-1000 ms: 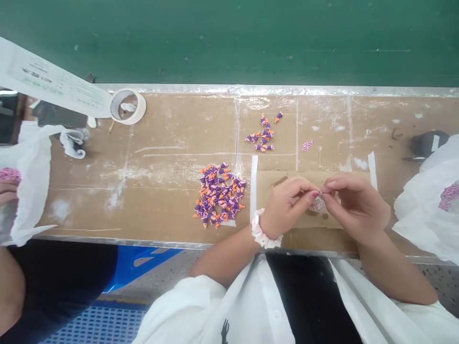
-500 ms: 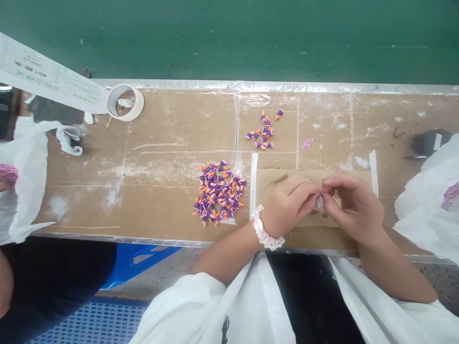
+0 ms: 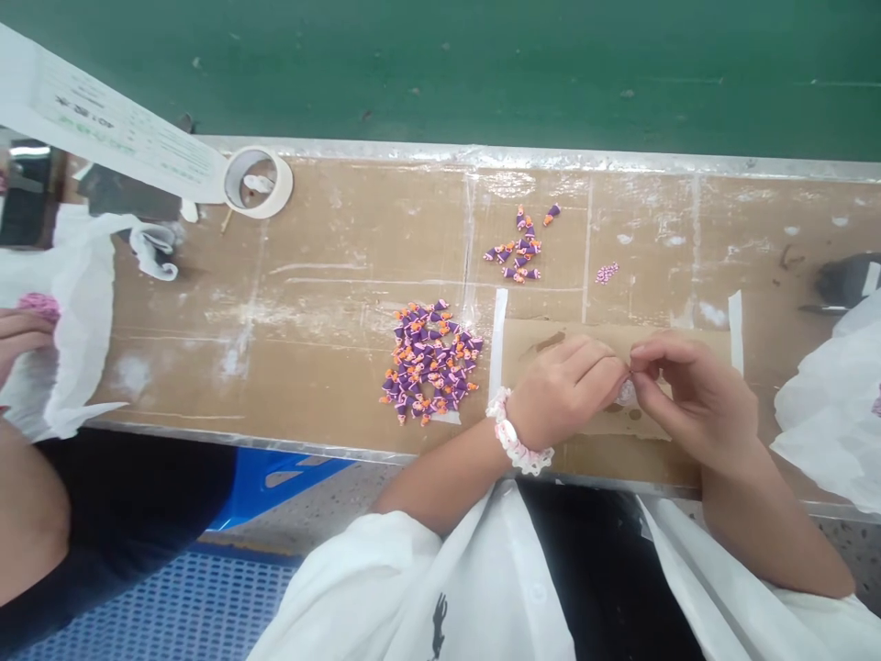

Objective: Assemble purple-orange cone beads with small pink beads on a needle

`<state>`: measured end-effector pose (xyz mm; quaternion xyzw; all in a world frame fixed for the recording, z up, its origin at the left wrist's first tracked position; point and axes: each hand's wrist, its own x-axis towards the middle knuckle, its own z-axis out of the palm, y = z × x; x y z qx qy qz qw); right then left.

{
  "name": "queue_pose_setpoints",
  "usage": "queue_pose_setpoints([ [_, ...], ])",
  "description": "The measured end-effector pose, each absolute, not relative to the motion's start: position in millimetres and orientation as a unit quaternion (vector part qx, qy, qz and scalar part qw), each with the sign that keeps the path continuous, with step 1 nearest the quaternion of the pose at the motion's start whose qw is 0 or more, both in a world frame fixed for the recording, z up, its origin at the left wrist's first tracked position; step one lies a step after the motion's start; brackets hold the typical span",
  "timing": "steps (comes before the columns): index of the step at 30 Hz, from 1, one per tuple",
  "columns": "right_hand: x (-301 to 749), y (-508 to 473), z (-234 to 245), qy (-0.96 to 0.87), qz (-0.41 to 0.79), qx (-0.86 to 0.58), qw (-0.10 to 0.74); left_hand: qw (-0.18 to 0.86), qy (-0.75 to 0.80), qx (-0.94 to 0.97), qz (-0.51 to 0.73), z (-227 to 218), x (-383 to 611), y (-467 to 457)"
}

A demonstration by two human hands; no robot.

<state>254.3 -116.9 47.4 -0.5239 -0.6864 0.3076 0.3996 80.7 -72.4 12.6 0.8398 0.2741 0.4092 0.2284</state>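
My left hand point(image 3: 571, 390), with a lacy pink-and-white band at the wrist, is closed in a pinch over a taped-down cardboard sheet point(image 3: 533, 367). Fingertip to fingertip with it, my right hand point(image 3: 698, 395) is pinched too. Whatever sits between the fingertips is too small to make out. Just below them shows a small clear, whitish item point(image 3: 626, 395). Left of my hands lies a large pile of small purple, orange and pink figures point(image 3: 430, 363). Beyond the sheet is a smaller group of the same figures point(image 3: 527, 246), and right of it some tiny pink-and-white pieces point(image 3: 607, 273).
A tape roll point(image 3: 258, 184) stands at the far left beside a printed paper sheet point(image 3: 124, 119). Another person's hand point(image 3: 24, 335) is by white wrapping point(image 3: 83, 303) at the left edge. More white wrapping point(image 3: 832, 404) lies at right, near a dark object point(image 3: 850, 280).
The whole view has shifted slightly, so things on the table appear further right. My hands keep their fingertips together. At the left edge, more of the other person's hand and arm shows.
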Motion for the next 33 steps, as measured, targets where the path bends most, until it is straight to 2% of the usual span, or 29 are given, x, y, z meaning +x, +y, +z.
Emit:
queue_pose_setpoints([
  [6,255,-119,46,-0.663,0.314,-0.529,0.426,0.289,0.285,0.845,0.35,13,84,-73],
  [9,254,-121,46,-0.625,0.334,-0.528,0.468,0.274,0.28,0.854,0.343,16,84,-71],
  [12,258,-123,48,-0.596,0.327,-0.562,0.471,0.243,0.309,0.872,0.291,25,75,-66],
  [14,263,-124,52,-0.611,0.309,-0.577,0.445,0.198,0.391,0.877,0.198,34,62,-63],
  [17,271,-123,60,-0.686,0.249,-0.587,0.35,0.131,0.542,0.83,0.035,45,37,-60],
  [20,272,-123,67,-0.747,0.229,-0.569,0.258,0.112,0.629,0.768,-0.043,46,14,-60],
  [24,269,-123,64,-0.788,0.243,-0.521,0.221,0.104,0.67,0.733,-0.054,34,0,-61],
  [33,272,-127,49,-0.817,0.222,-0.503,0.174,0.052,0.641,0.766,-0.017,22,2,-62],
])
